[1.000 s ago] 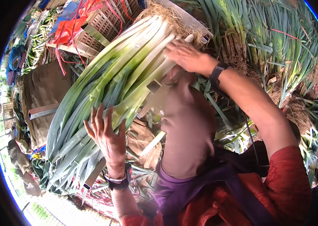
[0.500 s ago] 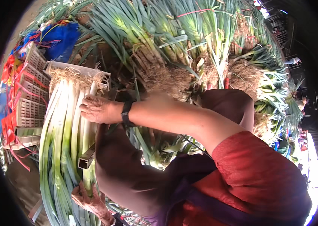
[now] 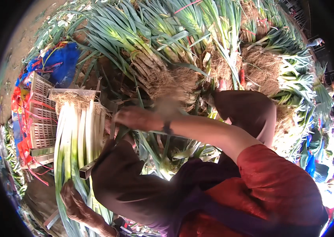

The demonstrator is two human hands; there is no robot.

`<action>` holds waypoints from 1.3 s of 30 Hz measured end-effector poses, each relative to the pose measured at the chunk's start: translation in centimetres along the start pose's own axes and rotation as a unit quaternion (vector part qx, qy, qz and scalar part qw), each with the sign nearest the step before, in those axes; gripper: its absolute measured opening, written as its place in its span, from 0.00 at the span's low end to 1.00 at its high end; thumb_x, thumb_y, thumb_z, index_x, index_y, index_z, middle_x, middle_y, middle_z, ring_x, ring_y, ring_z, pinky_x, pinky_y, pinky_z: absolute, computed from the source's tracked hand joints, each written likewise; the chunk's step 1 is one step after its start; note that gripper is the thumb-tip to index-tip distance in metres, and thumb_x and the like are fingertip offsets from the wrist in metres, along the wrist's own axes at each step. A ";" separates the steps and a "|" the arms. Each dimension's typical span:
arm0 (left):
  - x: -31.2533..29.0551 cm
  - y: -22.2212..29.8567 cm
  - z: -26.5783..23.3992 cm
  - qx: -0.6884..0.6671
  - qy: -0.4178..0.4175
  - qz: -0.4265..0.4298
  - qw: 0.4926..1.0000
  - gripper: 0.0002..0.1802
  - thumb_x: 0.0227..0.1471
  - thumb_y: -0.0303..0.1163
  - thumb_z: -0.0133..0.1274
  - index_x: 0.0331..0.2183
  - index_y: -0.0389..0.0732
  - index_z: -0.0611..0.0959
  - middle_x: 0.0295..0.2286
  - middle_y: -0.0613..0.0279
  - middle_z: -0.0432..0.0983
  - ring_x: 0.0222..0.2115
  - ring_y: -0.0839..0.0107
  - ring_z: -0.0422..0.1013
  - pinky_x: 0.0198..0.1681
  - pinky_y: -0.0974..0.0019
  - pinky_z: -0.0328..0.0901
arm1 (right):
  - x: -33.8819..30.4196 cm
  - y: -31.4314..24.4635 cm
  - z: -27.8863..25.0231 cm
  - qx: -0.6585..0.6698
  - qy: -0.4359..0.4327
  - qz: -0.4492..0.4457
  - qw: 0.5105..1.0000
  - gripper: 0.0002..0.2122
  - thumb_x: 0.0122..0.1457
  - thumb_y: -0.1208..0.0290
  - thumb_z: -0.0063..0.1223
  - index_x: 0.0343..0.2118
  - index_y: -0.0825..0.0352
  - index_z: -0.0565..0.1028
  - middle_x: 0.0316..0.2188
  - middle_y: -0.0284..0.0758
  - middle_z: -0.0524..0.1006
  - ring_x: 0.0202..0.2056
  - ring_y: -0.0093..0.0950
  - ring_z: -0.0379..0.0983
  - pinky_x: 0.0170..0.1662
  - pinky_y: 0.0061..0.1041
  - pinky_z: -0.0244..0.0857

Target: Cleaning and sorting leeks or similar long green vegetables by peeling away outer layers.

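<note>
A row of leeks (image 3: 70,134) with white stalks lies along a metal stand on my left, roots at the far end and green leaves toward me. My left hand (image 3: 78,207) rests on the leaves near the lower end, fingers stretched along them. To the right of the stalks, above my knee, is my right hand (image 3: 135,118), its fingers curled and slightly blurred. A strip of green leaf shows just under these fingers; whether they grip it is hidden. The square tube end (image 3: 86,172) of the stand sticks out beside my leg.
Bundles of untrimmed leeks (image 3: 147,59) with brown roots lie across the far side. A plastic crate (image 3: 42,114) hung with red ribbons (image 3: 24,144) stands left of the stand, near a blue sheet (image 3: 64,63). More leeks (image 3: 297,79) are piled at the right.
My right hand has lifted off the white stalks and moved right, toward my knee. My left hand has shifted left over the leaves. The whole view has also shifted slightly.
</note>
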State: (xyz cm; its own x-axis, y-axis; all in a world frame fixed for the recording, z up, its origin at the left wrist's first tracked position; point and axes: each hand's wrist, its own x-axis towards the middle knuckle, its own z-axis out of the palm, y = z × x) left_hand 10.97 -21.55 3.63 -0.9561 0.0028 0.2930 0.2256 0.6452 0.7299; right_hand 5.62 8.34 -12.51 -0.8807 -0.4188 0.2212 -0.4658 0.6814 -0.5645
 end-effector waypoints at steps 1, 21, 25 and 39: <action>1.0 3.7 1.1 -0.094 -0.020 -0.031 0.995 0.14 0.56 0.31 0.49 0.39 0.31 0.79 0.35 0.54 0.76 0.38 0.64 0.71 0.43 0.64 0.65 | -1.1 0.8 -1.5 0.038 0.016 0.042 0.998 0.12 0.56 0.75 0.45 0.44 0.67 0.70 0.40 0.43 0.73 0.42 0.38 0.71 0.45 0.37 0.66; 8.1 15.6 20.9 -0.343 -0.567 -0.244 0.708 0.25 0.57 0.42 0.48 0.48 0.33 0.66 0.45 0.48 0.65 0.45 0.59 0.63 0.51 0.56 0.56 | -3.9 21.7 -5.2 0.095 0.230 0.436 0.865 0.21 0.62 0.63 0.39 0.56 0.69 0.61 0.44 0.45 0.72 0.43 0.40 0.72 0.46 0.38 0.67; 7.4 17.2 20.1 -0.357 -0.547 -0.235 0.720 0.22 0.57 0.41 0.49 0.45 0.34 0.68 0.41 0.50 0.67 0.41 0.61 0.65 0.47 0.57 0.59 | 0.3 17.5 -6.6 0.282 0.185 0.380 0.861 0.21 0.61 0.65 0.42 0.55 0.69 0.62 0.42 0.46 0.73 0.41 0.40 0.72 0.43 0.36 0.66; 5.5 17.1 18.6 -0.479 -0.342 -0.208 0.781 0.10 0.57 0.34 0.48 0.34 0.36 0.74 0.26 0.60 0.70 0.27 0.67 0.68 0.33 0.62 0.67 | -17.3 5.3 -1.4 0.481 0.248 0.378 0.751 0.13 0.62 0.65 0.46 0.44 0.69 0.68 0.27 0.33 0.70 0.23 0.23 0.67 0.26 0.25 0.63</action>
State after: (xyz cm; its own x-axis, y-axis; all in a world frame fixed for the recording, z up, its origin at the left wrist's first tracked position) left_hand 6.13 3.68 6.24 -0.7867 0.5637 -0.2518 -0.4080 -0.1686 0.8973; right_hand 18.25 20.06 -18.25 -0.8968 0.3074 -0.3181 0.2512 -0.2378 -0.9383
